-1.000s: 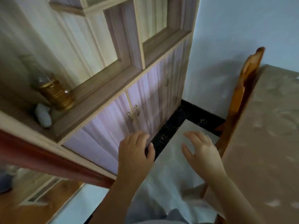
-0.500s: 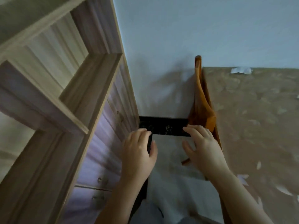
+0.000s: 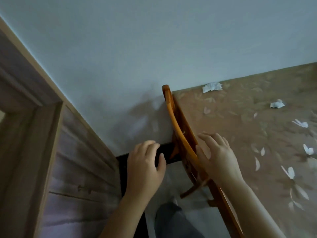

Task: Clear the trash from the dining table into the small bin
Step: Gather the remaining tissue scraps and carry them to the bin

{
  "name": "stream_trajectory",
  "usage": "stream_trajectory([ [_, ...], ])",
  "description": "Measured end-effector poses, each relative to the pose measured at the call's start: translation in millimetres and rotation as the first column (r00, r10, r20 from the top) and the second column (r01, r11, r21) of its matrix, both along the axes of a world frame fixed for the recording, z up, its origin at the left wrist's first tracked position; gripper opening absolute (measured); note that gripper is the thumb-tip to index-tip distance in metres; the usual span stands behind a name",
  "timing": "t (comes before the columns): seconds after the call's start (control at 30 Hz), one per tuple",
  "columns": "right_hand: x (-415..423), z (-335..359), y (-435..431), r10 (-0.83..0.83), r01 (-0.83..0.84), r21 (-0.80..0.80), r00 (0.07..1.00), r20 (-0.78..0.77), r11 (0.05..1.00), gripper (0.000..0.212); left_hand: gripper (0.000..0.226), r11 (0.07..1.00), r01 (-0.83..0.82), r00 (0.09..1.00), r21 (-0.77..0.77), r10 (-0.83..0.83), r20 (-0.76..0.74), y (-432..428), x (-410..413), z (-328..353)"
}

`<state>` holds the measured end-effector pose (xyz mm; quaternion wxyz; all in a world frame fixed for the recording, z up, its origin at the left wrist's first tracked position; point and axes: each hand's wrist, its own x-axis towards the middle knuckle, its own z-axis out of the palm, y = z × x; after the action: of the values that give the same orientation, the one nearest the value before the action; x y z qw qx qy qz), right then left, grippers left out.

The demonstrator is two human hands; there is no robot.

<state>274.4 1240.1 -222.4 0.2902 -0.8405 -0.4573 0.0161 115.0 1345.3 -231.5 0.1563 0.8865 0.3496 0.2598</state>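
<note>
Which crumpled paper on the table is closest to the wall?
The bigger crumpled paper, right at the table's far edge by the wall. The smaller wad lies further in, to its right.

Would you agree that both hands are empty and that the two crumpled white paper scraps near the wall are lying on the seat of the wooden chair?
Not quite. The head view shows the two crumpled paper scraps lying on the dining table, not on the chair seat. The left hand and right hand are indeed empty.
</note>
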Motion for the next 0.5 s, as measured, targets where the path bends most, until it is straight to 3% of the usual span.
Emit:
stream_trajectory([
  [0.23, 89.4, 3.2, 51.9, -0.180, 0.175, 0.092, 0.982, 0.052, 0.980, 0.031, 0.020, 0.988, 0.147, 0.988, 0.048, -0.149, 0.038, 76.9, 100.2, 16.9],
  [0.5, 161.1, -14.3, 82.4, -0.365, 0.365, 0.002, 0.931, 0.008, 0.931, 0.029, 0.020, 0.945, 0.325, 0.946, -0.013, -0.325, 0.004, 139.9, 215.8, -2.6],
])
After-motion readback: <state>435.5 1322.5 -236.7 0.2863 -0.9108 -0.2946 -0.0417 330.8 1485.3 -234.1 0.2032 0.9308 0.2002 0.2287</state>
